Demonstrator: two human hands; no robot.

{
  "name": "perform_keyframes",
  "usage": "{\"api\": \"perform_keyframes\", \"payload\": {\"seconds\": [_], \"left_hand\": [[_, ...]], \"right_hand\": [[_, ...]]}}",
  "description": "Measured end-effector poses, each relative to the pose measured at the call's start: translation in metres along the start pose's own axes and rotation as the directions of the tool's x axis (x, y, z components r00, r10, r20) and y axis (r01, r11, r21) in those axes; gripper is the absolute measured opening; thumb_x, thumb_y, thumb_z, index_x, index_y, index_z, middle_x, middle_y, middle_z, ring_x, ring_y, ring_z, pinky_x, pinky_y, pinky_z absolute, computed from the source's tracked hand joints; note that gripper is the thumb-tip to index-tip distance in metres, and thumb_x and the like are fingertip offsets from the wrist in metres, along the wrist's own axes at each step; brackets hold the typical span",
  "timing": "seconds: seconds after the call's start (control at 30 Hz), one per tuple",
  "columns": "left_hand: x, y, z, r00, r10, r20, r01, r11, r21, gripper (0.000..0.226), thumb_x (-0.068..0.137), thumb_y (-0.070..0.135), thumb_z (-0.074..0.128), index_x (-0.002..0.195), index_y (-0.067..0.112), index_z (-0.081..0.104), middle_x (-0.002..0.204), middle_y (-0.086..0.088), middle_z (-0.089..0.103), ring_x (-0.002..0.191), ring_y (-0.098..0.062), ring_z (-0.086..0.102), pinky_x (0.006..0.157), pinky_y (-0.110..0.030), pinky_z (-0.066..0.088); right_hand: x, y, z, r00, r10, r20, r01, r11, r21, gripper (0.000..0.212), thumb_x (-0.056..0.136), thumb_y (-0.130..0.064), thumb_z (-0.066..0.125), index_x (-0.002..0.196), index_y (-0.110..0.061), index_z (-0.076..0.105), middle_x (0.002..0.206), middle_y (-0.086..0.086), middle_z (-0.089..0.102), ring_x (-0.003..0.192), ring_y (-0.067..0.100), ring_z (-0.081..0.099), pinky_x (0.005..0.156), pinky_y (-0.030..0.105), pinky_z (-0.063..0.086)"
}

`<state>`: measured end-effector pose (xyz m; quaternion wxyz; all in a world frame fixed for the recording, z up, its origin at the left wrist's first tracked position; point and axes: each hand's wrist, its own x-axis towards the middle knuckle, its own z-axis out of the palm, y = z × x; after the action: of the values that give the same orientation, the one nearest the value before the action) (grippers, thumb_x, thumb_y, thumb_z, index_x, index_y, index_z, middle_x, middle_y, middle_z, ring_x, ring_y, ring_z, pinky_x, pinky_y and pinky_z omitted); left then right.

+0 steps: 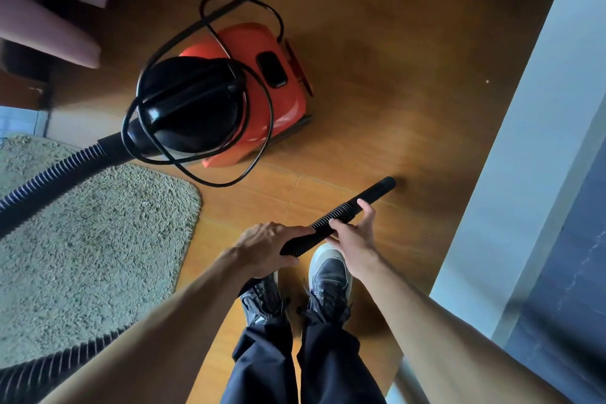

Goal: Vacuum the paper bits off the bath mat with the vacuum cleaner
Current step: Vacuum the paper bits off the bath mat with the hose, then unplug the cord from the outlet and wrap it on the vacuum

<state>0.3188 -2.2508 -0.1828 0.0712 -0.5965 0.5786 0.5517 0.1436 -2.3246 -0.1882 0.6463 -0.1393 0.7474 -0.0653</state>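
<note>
I record both hands on the free end of the black hose (342,209), held above the wooden floor (377,92). The left hand (265,248) grips the ribbed section from above. The right hand (354,236) has thumb and fingers curled round it just ahead, the nozzle tip pointing away to the right. The bath mat (91,239) lies at the floor's left edge. The red vacuum cleaner (229,98) stands just beyond the mat's far right corner, and the hose crosses the mat's far left part.
</note>
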Motion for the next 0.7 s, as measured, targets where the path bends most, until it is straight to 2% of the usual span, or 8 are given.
{"api": "perform_keyframes", "payload": {"seconds": [0.07,0.1,0.2,0.3,0.4,0.47,0.57,0.7], "left_hand": [[-0.001,-0.001,0.0,1.0,-0.007,-0.001,0.007,1.0,0.019,0.069,0.092,0.039,0.067,0.151,0.046,0.031,0.132,-0.002,0.065,0.095,-0.017,0.067,0.065,-0.021,0.043],[-0.003,-0.002,-0.001,1.0,-0.012,0.001,0.012,1.0,0.024,0.069,0.093,0.038,0.066,0.151,0.045,0.03,0.131,-0.002,0.066,0.092,-0.016,0.067,0.064,-0.02,0.041],[-0.007,0.0,-0.002,1.0,-0.008,-0.005,0.008,1.0,0.021,0.068,0.094,0.036,0.064,0.152,0.046,0.03,0.125,-0.002,0.068,0.081,-0.013,0.06,0.059,-0.018,0.036],[-0.008,0.003,0.0,1.0,-0.01,-0.015,0.01,1.0,-0.005,0.067,0.094,0.035,0.063,0.15,0.047,0.03,0.122,-0.001,0.067,0.08,-0.013,0.057,0.061,-0.022,0.037],[-0.007,0.002,0.0,1.0,-0.004,-0.028,0.003,1.0,-0.027,0.067,0.093,0.035,0.064,0.15,0.047,0.032,0.124,0.0,0.066,0.089,-0.016,0.064,0.066,-0.024,0.044],[-0.007,0.001,-0.001,1.0,-0.003,-0.031,0.002,1.0,-0.031,0.068,0.092,0.035,0.065,0.15,0.046,0.032,0.124,-0.001,0.066,0.092,-0.018,0.065,0.067,-0.025,0.047],[-0.008,0.001,-0.002,0.999,-0.004,-0.043,0.003,0.999,-0.037,0.068,0.092,0.035,0.064,0.151,0.046,0.031,0.121,-0.002,0.066,0.09,-0.019,0.065,0.069,-0.029,0.051],[-0.007,0.0,-0.003,0.998,-0.006,-0.056,0.003,0.998,-0.059,0.068,0.092,0.034,0.064,0.15,0.047,0.031,0.12,-0.002,0.067,0.087,-0.019,0.065,0.067,-0.029,0.051]], "right_hand": [[0.0,-0.01,-0.001,1.0,0.018,0.007,-0.016,0.965,-0.263,0.067,0.091,-0.003,0.065,0.139,-0.033,0.029,0.11,0.01,0.061,0.091,0.027,0.07,0.072,0.037,0.063],[0.0,-0.021,-0.001,1.0,-0.012,0.015,0.018,0.863,-0.506,0.062,0.09,-0.013,0.069,0.136,-0.031,0.031,0.107,0.008,0.062,0.086,0.028,0.071,0.07,0.04,0.064],[-0.005,-0.069,0.013,0.972,-0.181,0.152,0.194,0.246,-0.95,0.048,0.088,-0.031,0.072,0.125,-0.022,0.043,0.096,0.004,0.063,0.076,0.027,0.065,0.063,0.031,0.054],[-0.012,-0.124,0.049,0.803,-0.413,0.43,0.497,0.067,-0.865,0.05,0.091,-0.024,0.069,0.136,-0.018,0.048,0.113,0.008,0.067,0.093,0.024,0.063,0.068,0.021,0.041],[-0.02,-0.161,0.092,0.536,-0.542,0.648,0.727,-0.094,-0.68,0.065,0.09,-0.011,0.069,0.148,-0.01,0.039,0.148,0.015,0.047,0.129,0.03,0.053,0.102,0.033,0.048],[-0.022,-0.171,0.112,0.442,-0.522,0.729,0.756,-0.221,-0.617,0.078,0.087,-0.003,0.069,0.154,-0.005,0.028,0.159,0.016,0.03,0.14,0.034,0.041,0.115,0.038,0.039],[-0.016,-0.173,0.125,0.423,-0.453,0.785,0.717,-0.361,-0.596,0.088,0.087,0.002,0.065,0.158,-0.006,0.014,0.167,0.01,0.008,0.152,0.029,0.017,0.122,0.031,0.018],[-0.012,-0.17,0.128,0.463,-0.444,0.767,0.693,-0.357,-0.626,0.092,0.088,0.002,0.065,0.159,-0.008,0.008,0.168,0.007,0.0,0.155,0.024,0.008,0.124,0.03,0.013]]}}
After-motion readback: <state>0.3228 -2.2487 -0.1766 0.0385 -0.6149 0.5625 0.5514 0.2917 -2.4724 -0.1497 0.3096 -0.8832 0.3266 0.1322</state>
